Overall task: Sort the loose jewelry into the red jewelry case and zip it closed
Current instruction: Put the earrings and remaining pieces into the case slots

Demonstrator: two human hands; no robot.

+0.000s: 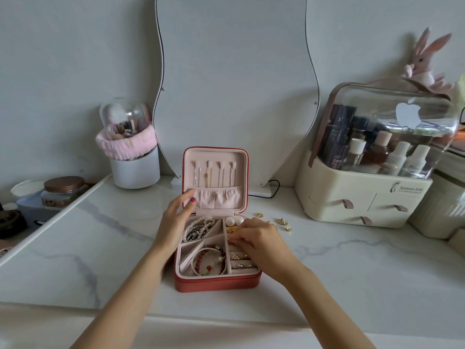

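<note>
The red jewelry case [216,283] lies open on the marble top, its pink lid [215,157] upright with chains hanging inside. Pearl strands [198,226] fill the back-left compartment, and a red bead bracelet [208,258] lies in the front-left one. My left hand [176,217] rests with straight fingers against the lid's left edge. My right hand [254,238] hovers over the right compartments, fingertips pinching a small gold piece [232,236]. Several loose gold earrings [281,221] lie on the table to the right of the case.
A wavy mirror [234,84] stands behind the case. At the back left is a white brush holder [134,170] with a pink band. A cream cosmetics organiser [364,197] with a clear dome sits at the right. A jar [64,191] sits far left.
</note>
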